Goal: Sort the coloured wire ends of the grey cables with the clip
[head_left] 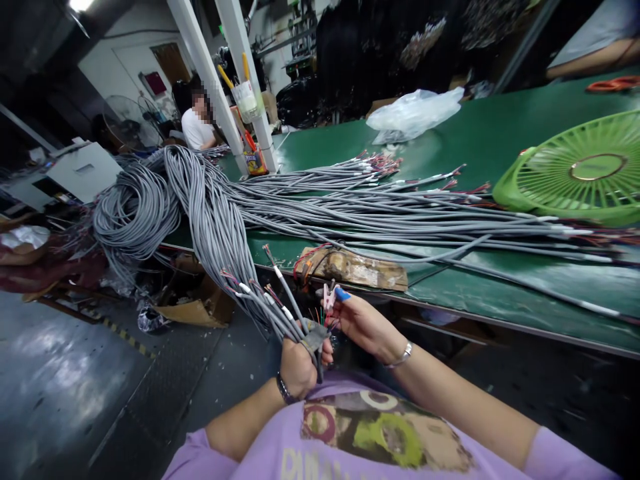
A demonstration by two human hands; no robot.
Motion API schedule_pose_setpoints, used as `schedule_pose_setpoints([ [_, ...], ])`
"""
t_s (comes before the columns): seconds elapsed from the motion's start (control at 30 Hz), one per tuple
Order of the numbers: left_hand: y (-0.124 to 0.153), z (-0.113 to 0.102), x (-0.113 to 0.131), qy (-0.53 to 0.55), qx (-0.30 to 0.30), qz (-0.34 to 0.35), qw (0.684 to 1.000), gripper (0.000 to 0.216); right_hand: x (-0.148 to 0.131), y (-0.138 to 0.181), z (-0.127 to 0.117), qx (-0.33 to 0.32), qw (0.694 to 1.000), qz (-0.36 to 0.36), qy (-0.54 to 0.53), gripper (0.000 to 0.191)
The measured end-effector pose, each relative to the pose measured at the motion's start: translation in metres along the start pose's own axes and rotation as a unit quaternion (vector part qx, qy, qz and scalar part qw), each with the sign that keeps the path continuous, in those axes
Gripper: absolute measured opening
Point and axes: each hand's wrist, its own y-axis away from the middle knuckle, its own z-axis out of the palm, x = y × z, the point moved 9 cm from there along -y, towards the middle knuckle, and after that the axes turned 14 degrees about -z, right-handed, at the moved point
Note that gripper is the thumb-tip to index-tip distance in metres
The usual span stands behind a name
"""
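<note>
My left hand (299,368) is closed around a bunch of grey cables (273,319) in front of my body. White bands and stripped coloured wires show near several cable ends. A dark grey flat piece (315,335) lies over the cables at my fingers; I cannot make out its kind. Just to the right, my right hand (359,323) has a blue cover on one fingertip. Its fingers pinch a small pale pink clip (329,296), close to thin coloured wires. Part of those fingers is hidden.
Long grey cables (320,217) lie across the green table (510,287). A worn wooden block (355,268) sits at its near edge. A green fan (575,167), a clear plastic bag (415,113) and coiled cables (135,207) are around. A person (197,127) sits beyond a white post (253,87).
</note>
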Motion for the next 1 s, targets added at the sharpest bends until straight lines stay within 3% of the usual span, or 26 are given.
schedule_pose_setpoints([
  [0.4, -0.007, 0.007, 0.004, 0.004, 0.024, 0.014, 1.0, 0.031, 0.002, -0.007, 0.006, 0.022, 1.0, 0.003, -0.021, 0.025],
  [0.7, -0.008, 0.007, 0.0, -0.008, 0.011, 0.018, 1.0, 0.028, 0.001, -0.009, 0.003, 0.076, 0.996, -0.018, -0.042, 0.025],
  [1.0, -0.012, 0.006, 0.0, -0.028, 0.022, 0.014, 0.999, 0.029, 0.002, -0.011, 0.003, 0.052, 0.997, -0.037, -0.047, 0.028],
])
